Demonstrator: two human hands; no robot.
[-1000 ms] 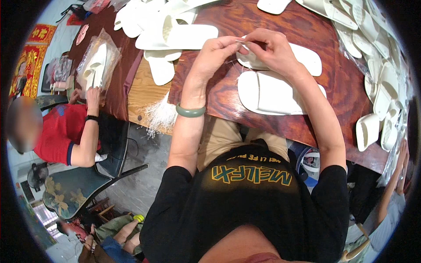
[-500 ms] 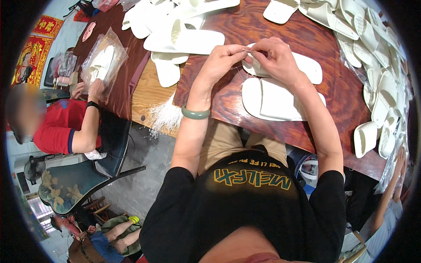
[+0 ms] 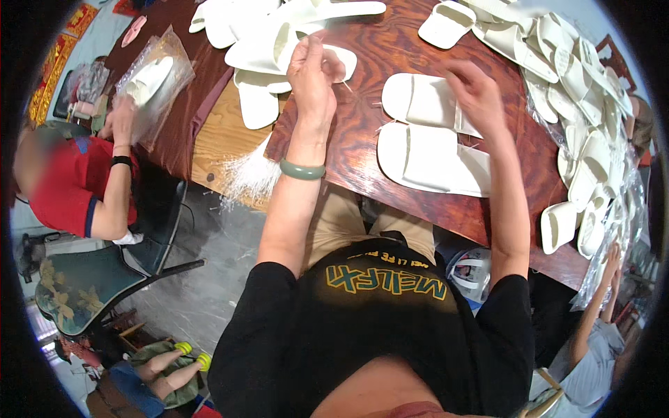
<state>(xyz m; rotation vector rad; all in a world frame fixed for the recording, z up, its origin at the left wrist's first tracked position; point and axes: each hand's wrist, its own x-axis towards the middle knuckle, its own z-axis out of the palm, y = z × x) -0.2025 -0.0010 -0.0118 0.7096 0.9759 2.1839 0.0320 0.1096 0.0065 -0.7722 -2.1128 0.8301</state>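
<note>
White slipper pair [image 3: 428, 136] is lying mid-worktop [image 3: 362, 150], near its front edge; hands have split apart since a second ago. Left hand [image 3: 313, 73] is lifting away, fingers pinched together, contents unclear; right hand [image 3: 474, 87] is hovering over the pair, fingers loosely curled.

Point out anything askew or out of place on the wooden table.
A bundle of thin white strands hangs over the table's near edge. The white slippers at the right lie in a loose, jumbled heap. Nothing looks spilled or damaged.

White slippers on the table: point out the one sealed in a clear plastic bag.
The bagged slipper at far left, held by the co-worker's hand; all others lie bare.
</note>
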